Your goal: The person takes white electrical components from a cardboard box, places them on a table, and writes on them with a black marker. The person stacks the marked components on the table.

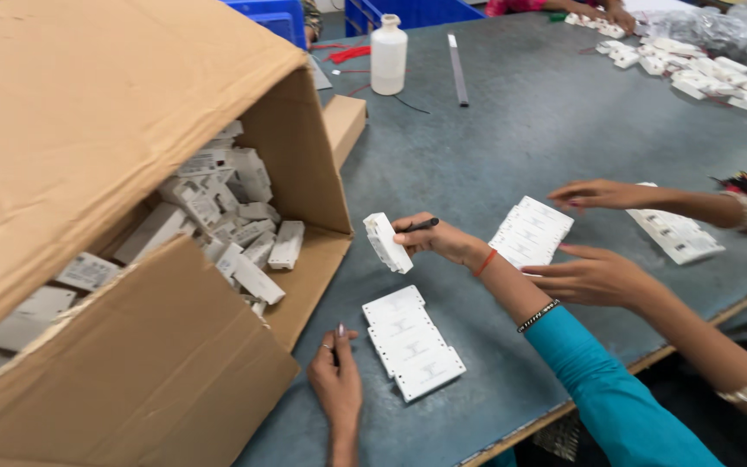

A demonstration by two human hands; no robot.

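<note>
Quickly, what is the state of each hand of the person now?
Left hand: open, flat on the table, holding nothing, beside a row of white parts.
Right hand: closed on one white part and a black pen.

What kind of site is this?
Likely a small assembly or packing workshop: a big tipped brown cardboard box spilling white plastic rectangular parts, rows of them on the grey worktable, several people's hands sorting.

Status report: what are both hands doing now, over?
Left hand open, flat on table beside row of white parts. Right hand grips white part and black pen. Co-worker's hands close on the right.
</note>
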